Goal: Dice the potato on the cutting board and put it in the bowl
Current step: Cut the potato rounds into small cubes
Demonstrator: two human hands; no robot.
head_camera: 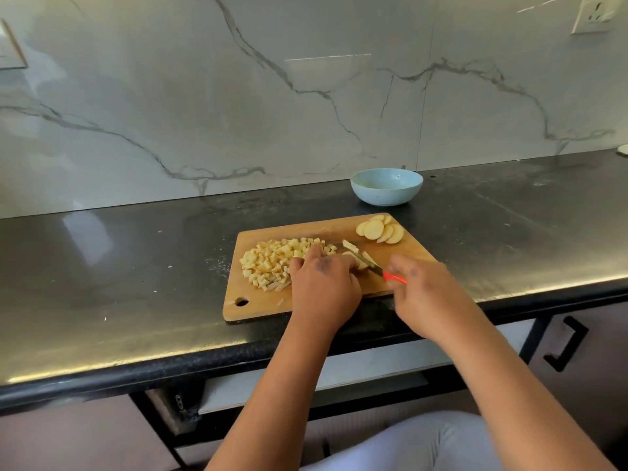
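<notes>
1. Centrally, a wooden cutting board (306, 300) is laid on a dark countertop (119, 266), backed by a white marble-veined wall (204, 96).
2. A heap of diced potato (272, 263) is piled on the left half of the board.
3. Round potato slices (380, 229) are fanned out at the board's far right corner, well apart from the heap.
4. Potato strips (353, 254) are pinned under the curled fingers of the left hand (323, 283) near the middle of the board.
5. A small knife with a red handle (394, 277) is gripped by the right hand (424, 294), and its blade is laid across the strips just beside the left fingertips.
6. A pale blue bowl (386, 186) is set on the counter behind the board, near the wall; no potato is seen inside it.
</notes>
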